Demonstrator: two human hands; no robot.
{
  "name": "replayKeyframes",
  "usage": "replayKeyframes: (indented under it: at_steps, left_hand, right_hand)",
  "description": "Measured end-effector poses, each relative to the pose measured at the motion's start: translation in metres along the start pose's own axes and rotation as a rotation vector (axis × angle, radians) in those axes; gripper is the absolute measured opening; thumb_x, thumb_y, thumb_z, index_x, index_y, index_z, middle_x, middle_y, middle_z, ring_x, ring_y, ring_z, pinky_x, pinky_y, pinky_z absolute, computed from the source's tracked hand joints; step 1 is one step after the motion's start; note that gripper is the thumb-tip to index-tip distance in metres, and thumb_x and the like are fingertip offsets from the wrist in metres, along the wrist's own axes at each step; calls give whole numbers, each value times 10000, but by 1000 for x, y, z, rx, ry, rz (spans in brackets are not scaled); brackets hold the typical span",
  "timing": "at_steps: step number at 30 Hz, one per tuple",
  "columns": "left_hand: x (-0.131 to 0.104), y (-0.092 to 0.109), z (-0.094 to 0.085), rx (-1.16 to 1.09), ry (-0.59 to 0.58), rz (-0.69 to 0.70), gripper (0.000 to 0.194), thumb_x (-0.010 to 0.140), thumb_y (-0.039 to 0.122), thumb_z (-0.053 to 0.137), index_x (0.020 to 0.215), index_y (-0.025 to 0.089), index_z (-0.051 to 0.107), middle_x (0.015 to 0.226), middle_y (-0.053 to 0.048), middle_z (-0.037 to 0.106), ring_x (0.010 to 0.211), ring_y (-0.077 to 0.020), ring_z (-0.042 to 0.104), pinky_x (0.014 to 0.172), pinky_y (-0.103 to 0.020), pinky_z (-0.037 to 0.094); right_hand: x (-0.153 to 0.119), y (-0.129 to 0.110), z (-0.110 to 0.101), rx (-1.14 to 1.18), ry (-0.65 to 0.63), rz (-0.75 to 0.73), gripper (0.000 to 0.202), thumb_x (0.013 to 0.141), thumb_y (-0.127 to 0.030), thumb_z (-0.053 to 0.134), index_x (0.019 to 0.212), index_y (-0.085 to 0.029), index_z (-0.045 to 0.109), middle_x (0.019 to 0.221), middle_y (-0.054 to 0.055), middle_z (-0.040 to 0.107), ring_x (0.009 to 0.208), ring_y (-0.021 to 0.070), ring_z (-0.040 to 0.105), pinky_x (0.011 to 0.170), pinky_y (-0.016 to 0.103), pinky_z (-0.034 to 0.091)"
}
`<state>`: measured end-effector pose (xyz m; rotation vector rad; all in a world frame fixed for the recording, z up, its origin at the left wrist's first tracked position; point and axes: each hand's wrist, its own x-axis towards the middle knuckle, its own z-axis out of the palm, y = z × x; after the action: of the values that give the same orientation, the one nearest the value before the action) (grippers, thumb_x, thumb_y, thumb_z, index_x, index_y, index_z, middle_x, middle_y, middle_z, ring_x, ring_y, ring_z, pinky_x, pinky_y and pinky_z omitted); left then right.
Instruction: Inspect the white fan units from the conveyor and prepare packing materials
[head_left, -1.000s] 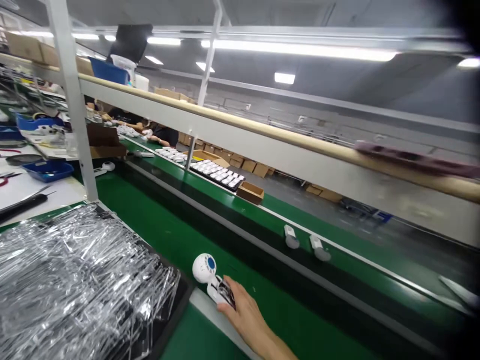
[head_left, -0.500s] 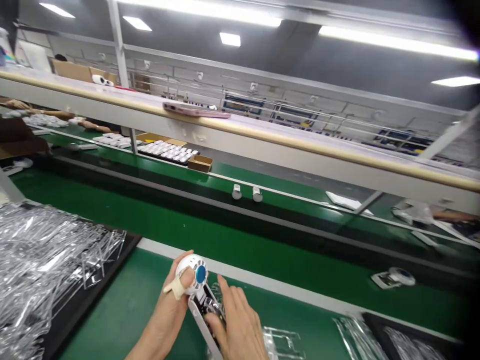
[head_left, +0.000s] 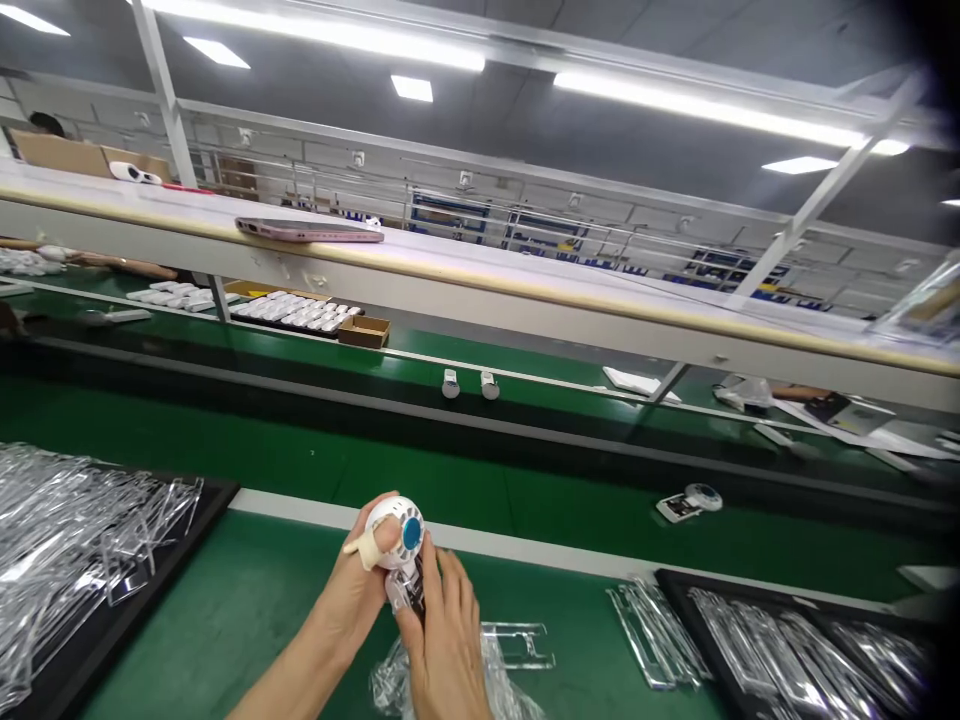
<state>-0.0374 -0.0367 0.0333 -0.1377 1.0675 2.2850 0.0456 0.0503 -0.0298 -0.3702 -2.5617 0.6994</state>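
We've got the white device [head_left: 397, 535] w/ a blue round centre held up over the green mat [head_left: 247, 610], bottom centre of view. Our left hand [head_left: 352, 590] wraps its round head from the left side, thumb w/ a beige finger cot pressed on the front, fingers curled closed around it. Our right hand [head_left: 442, 640] is just below, fingers bent in & pinching the lower part of the device; what's betw. the fingertips there is too small to tell. Both hands touch each other around the device.

Under the right hand lies a crumpled clear bag [head_left: 390, 685], & just beside it a clear plastic piece [head_left: 525, 645] flat on the mat. Black tray [head_left: 97, 640] at left is heaped w/ clear plastic parts; another black tray [head_left: 757, 625] w/ the same at right. Beyond the mat, a 2nd white device [head_left: 688, 500] sits alone on the conveyor belt [head_left: 525, 500], well apart from us. A pink phone [head_left: 309, 230] rests on the overhead shelf [head_left: 525, 300].
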Motion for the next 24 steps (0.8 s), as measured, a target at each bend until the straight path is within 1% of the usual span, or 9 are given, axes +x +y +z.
replayKeyframes:
  at_steps: [4, 6, 10, 12, 14, 16, 19, 22, 24]
  left_hand:
    - [7, 0, -6, -55, -5, -21, 707, 622, 406, 756, 1239, 235, 458, 912, -43, 622, 829, -203, 601, 751, -310, 457]
    - [8, -4, -10, -80, -22, -20, 703, 648, 430, 739, 1263, 250, 450, 1015, -62, 628, 920, -225, 597, 825, -339, 448]
    - [3, -20, -20, -8, -41, -137, 621, 632, 504, 730, 1141, 183, 580, 1116, -113, 627, 1069, -274, 554, 928, -358, 408]
    - [-1, -27, -23, 68, 19, -211, 578, 602, 506, 747, 1034, 138, 638, 1047, -133, 655, 1042, -290, 572, 908, -356, 425]
    - [-4, -30, -22, 137, 117, -207, 548, 598, 502, 747, 991, 130, 652, 1017, -133, 665, 1017, -286, 587, 876, -343, 447]
    - [-6, -32, -20, 220, 206, -122, 567, 588, 523, 741, 1004, 151, 640, 1046, -125, 656, 1019, -292, 585, 835, -349, 469]
    - [-4, -34, -21, 397, 259, 78, 635, 554, 586, 725, 1040, 191, 621, 1092, -114, 640, 1043, -330, 564, 862, -408, 461]
    - [4, -40, -28, 538, 221, 258, 679, 500, 640, 717, 1025, 218, 635, 1012, -103, 669, 1079, -366, 529, 977, -454, 384]
    - [7, -46, -34, 544, 172, 304, 627, 453, 605, 760, 958, 250, 651, 952, -87, 687, 1062, -377, 534, 984, -457, 380]
  right_hand:
    - [1, 11, -13, 161, -267, 76, 560, 930, -451, 308, 1434, -376, 75, 1103, 48, 607, 838, 246, 636, 593, 289, 501]
    - [6, 17, -20, 143, -332, 58, 582, 924, -419, 349, 1434, -374, 72, 1047, 46, 617, 772, 224, 641, 564, 262, 491]
    - [15, 22, -22, -81, -284, -103, 645, 879, -367, 470, 1430, -363, 137, 920, 51, 601, 775, 243, 628, 594, 311, 515]
    - [17, 18, -20, -155, -248, -194, 654, 839, -377, 541, 1414, -352, 229, 886, 58, 592, 787, 267, 620, 615, 360, 525]
    - [18, 12, -18, -121, -234, -212, 586, 831, -419, 549, 1372, -361, 333, 875, 54, 585, 803, 271, 610, 659, 396, 523]
    - [20, 8, -15, 46, -193, -117, 473, 873, -465, 454, 1331, -362, 392, 926, 50, 581, 863, 252, 593, 728, 391, 506]
    - [27, 6, -6, 440, -10, 224, 423, 922, -488, 268, 1222, -278, 480, 987, 53, 576, 902, 203, 574, 779, 334, 473]
    - [37, 8, 5, 755, 193, 562, 504, 894, -571, 225, 866, -201, 567, 747, 31, 567, 706, 181, 566, 651, 294, 462]
    - [42, 8, 7, 855, 277, 655, 540, 858, -627, 259, 657, -202, 523, 596, 3, 503, 581, 164, 512, 561, 276, 419]
